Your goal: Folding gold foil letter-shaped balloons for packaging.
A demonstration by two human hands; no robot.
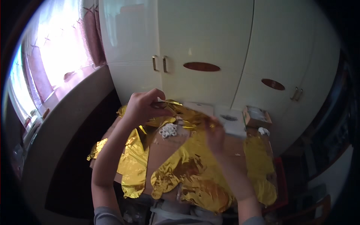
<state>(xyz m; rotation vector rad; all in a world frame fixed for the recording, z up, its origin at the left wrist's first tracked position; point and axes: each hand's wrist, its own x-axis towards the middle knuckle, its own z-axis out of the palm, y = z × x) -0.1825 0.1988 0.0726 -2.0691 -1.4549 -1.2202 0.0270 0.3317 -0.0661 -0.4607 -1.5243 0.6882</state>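
My left hand (144, 107) is raised over the far part of the cardboard-covered table, thumb and index finger closing on the edge of a flat gold foil balloon (193, 117). This foil stretches across to my right hand (215, 138), which is smeared by motion; its fingers cannot be made out. Below and between the hands lies a small heap of white rings (168, 130) on the brown cardboard (160, 146). Another flat gold foil balloon (204, 187), wrinkled and round-lobed, spreads under my right forearm. A further gold foil piece (134, 168) lies by my left forearm.
At the far right stands a small open box (257, 117) with clear plastic inside, near a crumpled white scrap (263, 131). A white sheet (233, 125) lies beside it. More gold foil (259, 161) covers the right edge. White cabinets (202, 45) rise behind the table.
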